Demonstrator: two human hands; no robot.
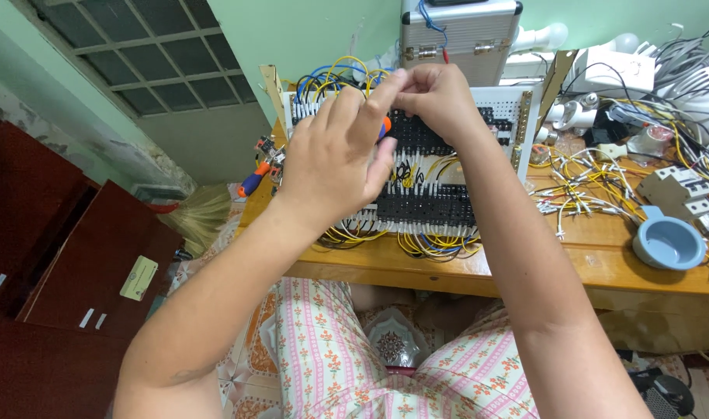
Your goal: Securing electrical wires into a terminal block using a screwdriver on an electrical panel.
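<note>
My left hand (335, 159) is raised over a white wiring panel (498, 105) and grips a screwdriver with an orange handle (384, 126), only a bit of which shows between the fingers. My right hand (436, 97) meets it at the fingertips, pinching something small that I cannot make out above the top row of black terminal blocks (424, 206). Yellow and blue wires (346, 70) loop over the panel's top and hang out below it.
The panel lies on a wooden table (603, 264). A blue bowl (668, 242), grey breakers (680, 190), loose yellow and white wires (575, 194) and white lamp parts lie to the right. A metal case (459, 35) stands behind. An orange-blue tool (255, 178) lies at left, beside dark red cabinets (67, 256).
</note>
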